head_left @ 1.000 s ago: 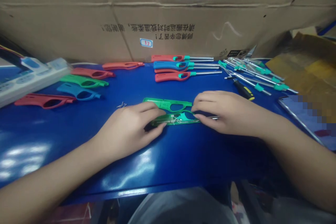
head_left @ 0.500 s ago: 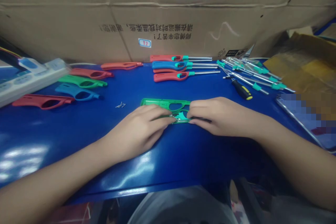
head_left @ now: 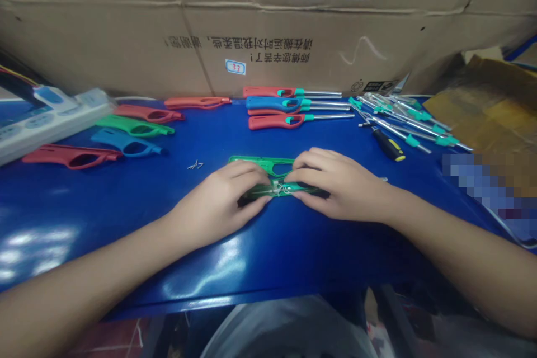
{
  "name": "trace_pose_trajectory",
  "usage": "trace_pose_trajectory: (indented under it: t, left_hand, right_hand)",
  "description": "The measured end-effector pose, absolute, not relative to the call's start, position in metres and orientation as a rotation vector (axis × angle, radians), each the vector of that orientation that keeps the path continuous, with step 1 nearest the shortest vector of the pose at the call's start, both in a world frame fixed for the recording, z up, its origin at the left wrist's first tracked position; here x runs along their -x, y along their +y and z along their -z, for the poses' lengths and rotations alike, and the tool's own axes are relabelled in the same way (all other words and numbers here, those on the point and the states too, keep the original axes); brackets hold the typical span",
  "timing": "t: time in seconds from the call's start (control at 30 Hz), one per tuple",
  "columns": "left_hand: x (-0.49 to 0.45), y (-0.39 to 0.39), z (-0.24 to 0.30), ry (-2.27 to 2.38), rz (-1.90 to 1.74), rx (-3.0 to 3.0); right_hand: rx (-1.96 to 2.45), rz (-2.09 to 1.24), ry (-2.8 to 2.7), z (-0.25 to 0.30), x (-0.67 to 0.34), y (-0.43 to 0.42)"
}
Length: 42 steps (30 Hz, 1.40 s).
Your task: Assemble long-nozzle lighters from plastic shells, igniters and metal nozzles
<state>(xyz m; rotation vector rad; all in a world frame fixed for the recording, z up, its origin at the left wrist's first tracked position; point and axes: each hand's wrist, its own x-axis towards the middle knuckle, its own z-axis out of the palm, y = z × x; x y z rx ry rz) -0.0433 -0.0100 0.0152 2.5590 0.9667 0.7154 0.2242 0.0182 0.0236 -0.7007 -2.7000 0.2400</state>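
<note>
In the head view a green lighter half-shell (head_left: 278,191) lies low between my hands, with teal and pale metal parts inside it. My left hand (head_left: 229,198) is closed on its left end, thumb and fingertips at the edges. My right hand (head_left: 331,184) grips its right part, the fingers bent over the teal piece. A metal tube tip (head_left: 383,179) shows beyond that hand. Just behind, a second green half-shell (head_left: 268,165) with a finger loop rests on the blue table (head_left: 201,285). My fingers hide much of both shells.
Red, green and blue handle shells (head_left: 130,126) lie left, by a white power strip (head_left: 46,123). Several small screws (head_left: 195,165) sit nearby. Assembled lighters (head_left: 277,122), metal tubes (head_left: 413,114) and a screwdriver (head_left: 388,145) are behind. A large carton (head_left: 126,45) walls the back.
My right hand has shifted slightly left, toward my left hand. The teal piece is now mostly under its fingers, and a tube tip shows on the right. The view has turned a little.
</note>
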Motion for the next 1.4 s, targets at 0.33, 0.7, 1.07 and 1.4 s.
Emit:
trace_pose_trajectory:
  t: [0.33,0.7,1.07,1.4]
  left_hand:
    - [0.043,-0.011,-0.020,1.045,-0.715,-2.584]
    - [0.047,-0.011,-0.026,0.994,-0.687,-2.640]
    - [0.044,-0.008,-0.019,1.072,-0.715,-2.569]
    - [0.044,-0.008,-0.021,1.061,-0.711,-2.546]
  right_hand:
    - [0.713,-0.257,-2.763,-0.020,-0.224,0.018]
    - [0.669,-0.246,-2.778,-0.020,-0.225,0.019]
    - [0.630,-0.191,-2.807,-0.020,-0.223,0.019]
    - [0.647,-0.238,-2.904,-0.030,-0.225,0.009]
